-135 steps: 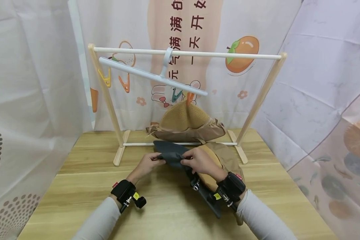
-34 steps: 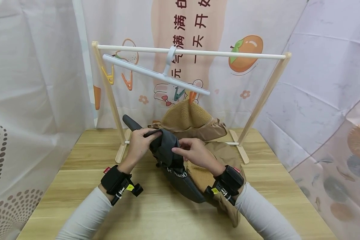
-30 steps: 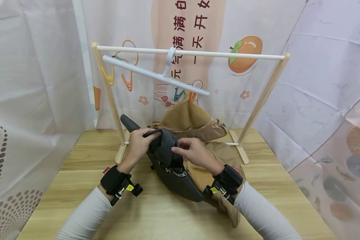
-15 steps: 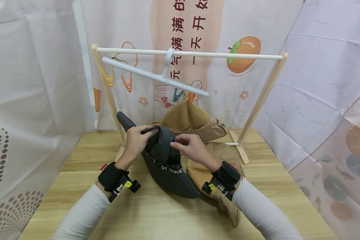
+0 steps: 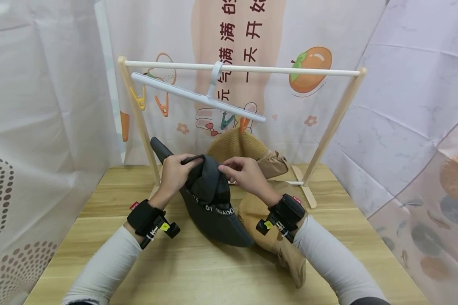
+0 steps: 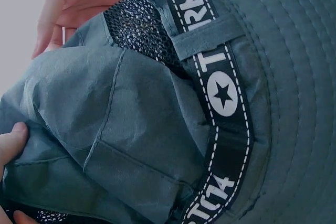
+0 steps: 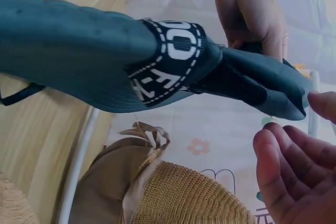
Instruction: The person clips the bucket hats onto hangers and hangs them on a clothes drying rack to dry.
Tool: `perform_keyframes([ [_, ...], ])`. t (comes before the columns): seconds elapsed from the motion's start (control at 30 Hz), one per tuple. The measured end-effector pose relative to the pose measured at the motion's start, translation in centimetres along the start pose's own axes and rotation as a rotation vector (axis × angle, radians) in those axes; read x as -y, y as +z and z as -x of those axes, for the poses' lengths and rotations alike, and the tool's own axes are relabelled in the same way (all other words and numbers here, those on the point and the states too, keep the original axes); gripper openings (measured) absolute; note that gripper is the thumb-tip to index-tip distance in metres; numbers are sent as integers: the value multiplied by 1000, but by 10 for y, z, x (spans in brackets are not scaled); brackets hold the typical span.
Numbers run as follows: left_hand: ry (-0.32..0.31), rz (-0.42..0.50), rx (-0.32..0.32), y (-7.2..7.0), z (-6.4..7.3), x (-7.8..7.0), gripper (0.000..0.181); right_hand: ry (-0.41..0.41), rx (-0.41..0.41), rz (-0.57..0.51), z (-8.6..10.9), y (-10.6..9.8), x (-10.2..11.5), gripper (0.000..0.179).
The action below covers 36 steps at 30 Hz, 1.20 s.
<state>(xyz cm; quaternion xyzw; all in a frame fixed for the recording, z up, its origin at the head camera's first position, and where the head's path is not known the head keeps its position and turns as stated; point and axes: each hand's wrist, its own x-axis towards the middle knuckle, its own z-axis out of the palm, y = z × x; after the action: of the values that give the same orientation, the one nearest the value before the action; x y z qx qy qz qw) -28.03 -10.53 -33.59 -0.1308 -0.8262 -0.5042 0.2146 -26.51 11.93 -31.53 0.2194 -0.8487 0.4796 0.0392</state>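
Note:
A dark grey-green bucket hat (image 5: 213,226) with a black, white-lettered band is held tilted over the table, its crown folded in. My left hand (image 5: 175,173) pinches the crown, its thumb lying on the cloth in the left wrist view. At the crown's other side is my right hand (image 5: 246,176); in the right wrist view its thumb meets the crown's edge (image 7: 294,111) while the loosely bent fingers sit apart from it. A tan woven hat (image 5: 252,212) lies beside the dark hat, and another tan hat (image 5: 229,144) hangs behind from an orange clip (image 5: 244,123).
A wooden rack (image 5: 337,118) with a white top rail (image 5: 282,70) stands behind my hands. A pale blue hanger (image 5: 175,90) hangs tilted from it, bearing a yellow clip (image 5: 139,99), a second orange clip (image 5: 163,106) and a green clip (image 5: 226,121). Printed curtains enclose the wooden table (image 5: 198,279).
Since the oldest frame the dark hat has been turned so its lettered band shows, and my left hand has shifted its hold. Over the last second, hat and both hands have risen slightly.

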Motion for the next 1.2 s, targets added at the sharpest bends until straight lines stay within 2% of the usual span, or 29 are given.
perform_keyframes([
  [0.27, -35, -15, 12, 3, -11, -1, 26, 37, -63, -53, -11, -7, 2, 24],
  [0.53, -68, -28, 7, 8, -16, 0, 26, 109, -55, -74, -23, -13, 6, 28],
  [0.67, -74, -25, -9, 11, -22, 0, 27, 105, -61, -53, -31, -18, 10, 29],
  [0.93, -57, -74, -32, 14, -38, 3, 28, 118, -135, -60, -46, -21, 16, 31],
  [1.2, -83, -137, -54, 16, -43, 13, 30, 100, -203, -77, -56, -17, 12, 34],
])
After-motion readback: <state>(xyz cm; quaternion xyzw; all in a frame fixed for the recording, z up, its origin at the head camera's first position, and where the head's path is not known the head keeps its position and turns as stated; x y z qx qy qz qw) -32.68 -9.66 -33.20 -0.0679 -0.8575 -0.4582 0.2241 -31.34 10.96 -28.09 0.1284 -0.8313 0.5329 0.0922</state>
